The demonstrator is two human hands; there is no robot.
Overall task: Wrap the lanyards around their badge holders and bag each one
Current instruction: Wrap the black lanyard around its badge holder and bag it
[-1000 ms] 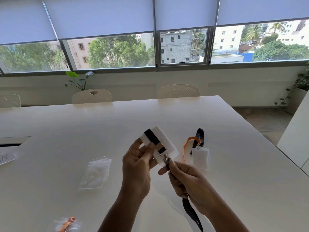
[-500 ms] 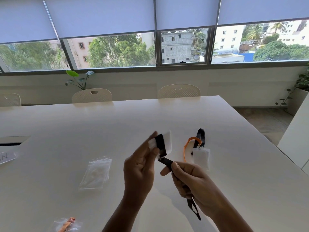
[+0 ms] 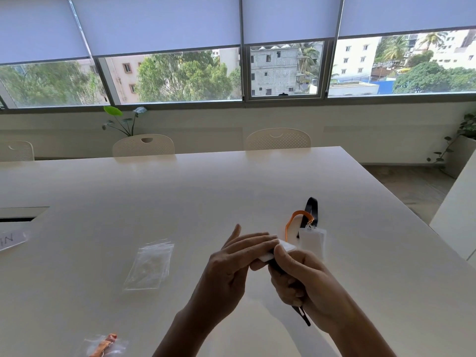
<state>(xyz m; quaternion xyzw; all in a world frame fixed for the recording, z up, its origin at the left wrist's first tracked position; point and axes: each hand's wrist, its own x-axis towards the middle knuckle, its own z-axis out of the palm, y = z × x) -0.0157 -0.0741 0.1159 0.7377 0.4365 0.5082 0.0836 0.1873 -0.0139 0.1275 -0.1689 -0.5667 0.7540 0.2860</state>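
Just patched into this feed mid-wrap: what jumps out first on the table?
Front and centre, the left hand and right hand hold a white badge holder between them, its black lanyard trailing below the right hand. Just behind lie an orange lanyard and another black one with their holders. To the left sits a stack of clear bags; a bagged orange lanyard lies at the near edge.

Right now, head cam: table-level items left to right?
White label at the left edge → bagged orange lanyard → clear bags → left hand → badge holder held between both hands → right hand gripping the black lanyard → waiting badge holders with orange and black lanyards.
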